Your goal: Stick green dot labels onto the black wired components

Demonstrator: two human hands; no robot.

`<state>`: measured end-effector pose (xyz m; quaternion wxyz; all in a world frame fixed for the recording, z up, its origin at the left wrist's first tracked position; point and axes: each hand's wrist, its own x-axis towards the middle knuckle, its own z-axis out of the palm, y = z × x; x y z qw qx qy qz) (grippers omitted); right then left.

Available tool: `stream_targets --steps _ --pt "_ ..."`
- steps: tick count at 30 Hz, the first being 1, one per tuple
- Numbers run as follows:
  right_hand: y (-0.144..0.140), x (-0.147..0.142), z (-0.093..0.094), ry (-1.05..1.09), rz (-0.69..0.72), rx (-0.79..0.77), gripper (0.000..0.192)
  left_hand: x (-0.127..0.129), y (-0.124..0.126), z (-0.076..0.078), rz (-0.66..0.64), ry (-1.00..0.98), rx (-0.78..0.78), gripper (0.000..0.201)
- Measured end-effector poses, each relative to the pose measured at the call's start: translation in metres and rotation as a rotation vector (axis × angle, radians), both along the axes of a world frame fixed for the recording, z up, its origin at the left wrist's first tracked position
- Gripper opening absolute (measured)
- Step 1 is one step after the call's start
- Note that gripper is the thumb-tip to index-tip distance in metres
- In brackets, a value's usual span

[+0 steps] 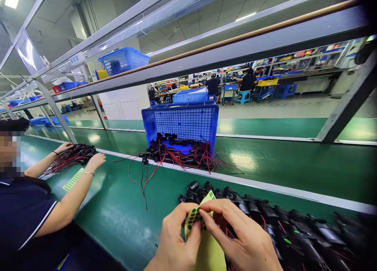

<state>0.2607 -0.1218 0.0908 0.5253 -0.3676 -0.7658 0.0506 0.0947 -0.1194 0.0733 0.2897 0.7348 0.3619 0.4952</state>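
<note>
A pale yellow sheet of green dot stickers (212,249) is bent between my two hands. My left hand (179,233) pinches its left edge, thumb in front. On the right, the thumb and forefinger of my right hand (241,227) close together at the dots near the upper part of the sheet; whether a sticker is between the fingertips I cannot tell. Behind and right of my hands lie rows of black cylindrical parts (266,210) with red and black wires. Some of these parts carry a green dot.
A blue crate (179,123) on its side spills black wired parts (176,155) onto the green bench (123,212). At left, a co-worker (26,208) handles a wired pile (78,155) beside another sticker sheet (73,179). A metal shelf rail (188,65) crosses overhead, holding a blue basket (125,61).
</note>
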Motion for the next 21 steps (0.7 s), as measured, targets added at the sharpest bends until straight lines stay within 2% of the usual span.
stream_targets --steps 5,9,12,16,18,21 --pt "-0.002 -0.001 -0.001 -0.034 -0.014 0.012 0.011 -0.001 0.000 -0.001 0.024 0.068 0.153 0.022" --pt "0.000 -0.001 -0.007 -0.117 -0.027 0.084 0.012 0.000 -0.003 -0.009 0.024 0.044 0.124 0.025" --pt "0.002 -0.005 -0.015 -0.175 -0.042 0.166 0.015 0.000 -0.006 -0.015 0.015 0.003 -0.018 0.021" --pt "0.005 -0.007 -0.018 -0.184 -0.014 0.185 0.014 -0.014 0.000 -0.018 0.007 0.021 -0.338 0.022" --pt "0.007 -0.003 -0.014 -0.181 -0.023 0.154 0.014 -0.033 0.013 -0.022 0.023 0.144 -0.432 0.024" --pt "0.008 0.010 -0.001 -0.149 -0.068 0.079 0.013 -0.069 0.046 -0.034 0.052 0.441 -0.457 0.022"
